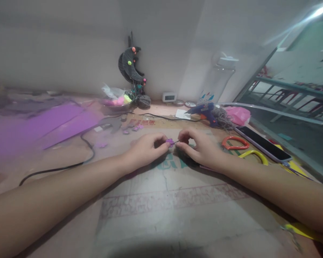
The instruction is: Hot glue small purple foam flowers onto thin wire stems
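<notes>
Both my hands meet over the middle of the work surface. Between thumb and forefinger, my left hand point(149, 147) pinches a small purple flower-shaped piece point(171, 142). From the right, my right hand point(197, 145) grips a thin dark stick or wire point(177, 142) whose far end touches the purple piece. The stick's exact kind is too small to tell. More small purple cut-outs point(136, 128) lie beyond my left hand. Just right of my right hand rest orange-handled scissors or pliers point(235, 143) and a yellow handle point(255, 154), its lower part hidden by my arm.
Purple sheets point(67, 122) spread at left, with a black cable point(90, 152) beside them. At the back are a dark crescent ornament point(130, 66), a small white clock point(169, 96), a clear bottle point(218, 80) and a blue glue gun point(206, 111). A phone point(262, 143) lies near the right edge.
</notes>
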The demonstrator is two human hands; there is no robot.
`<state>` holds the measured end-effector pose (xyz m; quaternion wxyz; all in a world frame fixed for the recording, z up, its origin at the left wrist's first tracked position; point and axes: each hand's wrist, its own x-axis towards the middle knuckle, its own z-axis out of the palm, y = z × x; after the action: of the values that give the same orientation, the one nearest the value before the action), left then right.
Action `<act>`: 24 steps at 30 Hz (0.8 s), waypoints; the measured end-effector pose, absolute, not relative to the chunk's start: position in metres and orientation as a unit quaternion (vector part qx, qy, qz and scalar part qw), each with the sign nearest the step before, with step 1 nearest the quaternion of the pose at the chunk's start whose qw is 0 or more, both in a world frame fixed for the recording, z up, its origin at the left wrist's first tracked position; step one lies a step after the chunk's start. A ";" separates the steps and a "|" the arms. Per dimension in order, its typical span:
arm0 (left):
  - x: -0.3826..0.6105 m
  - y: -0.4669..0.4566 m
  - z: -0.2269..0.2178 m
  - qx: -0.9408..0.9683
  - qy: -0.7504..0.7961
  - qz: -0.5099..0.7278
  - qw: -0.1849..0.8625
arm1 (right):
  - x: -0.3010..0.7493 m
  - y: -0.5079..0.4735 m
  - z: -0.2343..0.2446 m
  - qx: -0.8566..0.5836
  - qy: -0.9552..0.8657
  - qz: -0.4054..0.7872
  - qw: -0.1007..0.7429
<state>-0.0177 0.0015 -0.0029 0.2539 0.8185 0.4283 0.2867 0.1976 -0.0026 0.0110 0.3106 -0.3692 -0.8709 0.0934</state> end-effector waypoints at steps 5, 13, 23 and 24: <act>-0.018 0.003 -0.004 0.815 0.436 0.281 0.257 | 0.199 0.004 0.009 -0.314 -0.897 0.034 0.311; -0.016 0.003 -0.002 0.828 0.393 0.275 0.290 | 0.199 0.002 0.004 -0.254 -0.903 -0.005 0.348; -0.018 0.008 -0.006 0.774 0.417 0.316 0.356 | 0.197 -0.003 0.014 -0.347 -0.818 0.110 0.446; -0.018 0.008 -0.006 0.771 0.418 0.321 0.357 | 0.196 -0.004 0.015 -0.352 -0.832 0.107 0.416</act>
<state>-0.0179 0.0081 -0.0064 0.3567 0.7713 0.4181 0.3208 0.1959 -0.0036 0.0147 0.4161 -0.3518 -0.8317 0.1066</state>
